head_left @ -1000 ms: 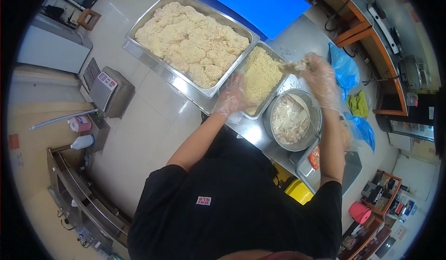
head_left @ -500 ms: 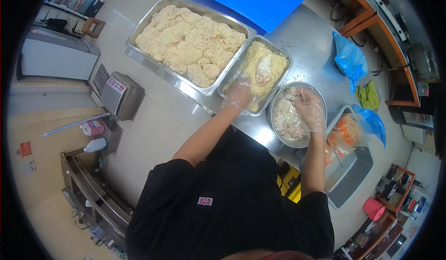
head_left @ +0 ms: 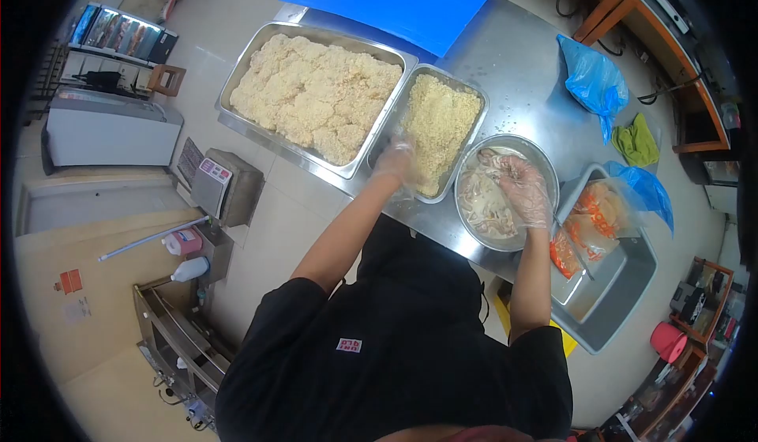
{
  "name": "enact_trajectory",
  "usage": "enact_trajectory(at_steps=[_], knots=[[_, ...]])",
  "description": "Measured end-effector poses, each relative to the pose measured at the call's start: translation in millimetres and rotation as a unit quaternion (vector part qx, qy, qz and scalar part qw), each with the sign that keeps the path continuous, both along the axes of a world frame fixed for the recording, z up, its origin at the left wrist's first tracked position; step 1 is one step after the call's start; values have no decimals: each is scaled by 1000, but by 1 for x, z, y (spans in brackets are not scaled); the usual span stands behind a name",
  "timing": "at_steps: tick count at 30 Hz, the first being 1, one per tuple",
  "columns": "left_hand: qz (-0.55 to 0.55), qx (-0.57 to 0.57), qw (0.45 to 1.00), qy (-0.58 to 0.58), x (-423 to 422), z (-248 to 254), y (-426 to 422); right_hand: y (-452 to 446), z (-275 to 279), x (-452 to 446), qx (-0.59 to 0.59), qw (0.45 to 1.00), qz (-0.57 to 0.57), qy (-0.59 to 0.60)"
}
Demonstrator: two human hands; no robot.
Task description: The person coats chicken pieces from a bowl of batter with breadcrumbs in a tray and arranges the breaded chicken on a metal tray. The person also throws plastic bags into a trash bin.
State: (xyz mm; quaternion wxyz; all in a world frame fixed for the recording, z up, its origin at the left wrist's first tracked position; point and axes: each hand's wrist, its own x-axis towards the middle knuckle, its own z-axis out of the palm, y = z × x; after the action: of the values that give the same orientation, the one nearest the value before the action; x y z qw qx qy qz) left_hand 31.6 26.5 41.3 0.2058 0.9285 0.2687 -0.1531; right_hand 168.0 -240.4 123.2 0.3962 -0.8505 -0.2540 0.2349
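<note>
My left hand [head_left: 397, 161], in a clear plastic glove, rests at the left side of the smaller metal tray [head_left: 475, 130] of yellowish crumbs [head_left: 442, 118]. Its fingers are blurred against the crumbs. My right hand [head_left: 523, 191], also gloved, reaches into the round metal bowl [head_left: 553, 165] of pale meat strips in milky liquid [head_left: 483, 203]. Its fingers are bent down together at the strips, and what they hold is hidden. Left of the crumb tray, a large metal tray [head_left: 227, 94] holds a heap of crumb-coated pieces [head_left: 316, 90].
A blue board [head_left: 395, 0] lies at the table's back. On the right are a blue plastic bag [head_left: 596, 82], a green cloth [head_left: 636, 140] and a grey tub [head_left: 620, 300] with orange-printed plastic packs [head_left: 592, 221]. A scale [head_left: 213, 185] stands off to the left.
My right hand has gone from over the crumb tray, where it held a coated piece, into the bowl. That piece was dropped on the crumbs and now no longer shows. The view has shifted.
</note>
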Motion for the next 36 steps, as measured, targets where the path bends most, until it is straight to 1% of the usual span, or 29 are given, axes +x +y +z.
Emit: enact_trajectory(at_steps=[2, 4, 5, 7, 8, 9, 11, 12, 14, 15, 16, 18, 19, 20, 21, 23, 25, 26, 27, 28, 29, 30, 31, 33, 34, 36], knots=[[-14, -60, 998, -4, 2, 5, 4, -2, -5, 1, 10, 1000, -7, -10], [9, -187, 981, -51, 17, 16, 15, -1, -4, 1, 21, 1000, 3, 6], [-1, -139, 982, -126, 23, 10, 19, 0, -2, 2, 27, 1000, 8, 12], [-20, -42, 961, -272, 34, -16, 28, 1, 1, 0, 29, 1000, 2, 7], [-62, 38, 980, -183, 40, -36, 32, 0, 2, 0, 30, 1000, 0, 5], [-103, 119, 983, -92, 45, -62, 36, -1, 1, 0, 23, 1000, 4, 3], [-114, 198, 973, -13, 49, -100, 38, -2, -2, 3, 10, 1000, 13, -2], [-87, 197, 976, -26, 49, -115, 38, -2, -1, 5, 12, 1000, 15, -3], [6, 35, 996, -79, 47, -96, 37, -3, -4, 4, 16, 1000, 16, 2], [74, -128, 982, -115, 46, -44, 35, -3, -7, 3, 25, 1000, 15, -4], [141, -287, 936, -148, 44, -2, 31, -3, -10, 2, 34, 999, 14, -10], [124, -262, 947, -140, 37, 39, 19, -5, -6, 2, 29, 999, 10, -15], [115, -248, 952, -136, 34, 47, 14, -3, 4, 0, 16, 1000, 6, -13], [54, -151, 983, -88, 26, 35, 8, -2, 9, 0, 4, 1000, 2, -11], [-8, -49, 998, -38, 16, 12, 4, -3, 5, 2, 14, 1000, -1, -2], [-52, 19, 998, 11, 8, -7, 0, -5, -3, 3, 32, 999, -3, 18], [-18, -46, 999, 2, 8, -20, 1, -1, 5, 3, 2, 1000, 9, 16], [22, -200, 972, -120, 13, -30, 3, 0, 9, 3, -13, 1000, 14, 13], [60, -346, 906, -237, 19, -40, 6, 1, 8, 3, -9, 1000, 10, 10], [97, -480, 801, -343, 22, -47, 6, 1, 7, 1, -6, 1000, 6, 7], [92, -339, 883, -312, 24, -25, 1, 0, 6, 0, -3, 1000, 3, 5], [85, -188, 940, -273, 26, -2, -2, -2, 2, -1, 1, 1000, 4, 3], [74, -31, 971, -226, 27, 16, -4, -2, 0, 0, 7, 1000, 6, 0], [101, -135, 976, -138, 30, 3, 9, -2, 0, 2, 1, 1000, 12, -1], [113, -185, 972, -93, 32, -9, 17, 1, 12, 0, -10, 1000, 14, 2], [88, -277, 937, -195, 29, -53, 31, 2, 15, -1, -12, 1000, 15, -2]])
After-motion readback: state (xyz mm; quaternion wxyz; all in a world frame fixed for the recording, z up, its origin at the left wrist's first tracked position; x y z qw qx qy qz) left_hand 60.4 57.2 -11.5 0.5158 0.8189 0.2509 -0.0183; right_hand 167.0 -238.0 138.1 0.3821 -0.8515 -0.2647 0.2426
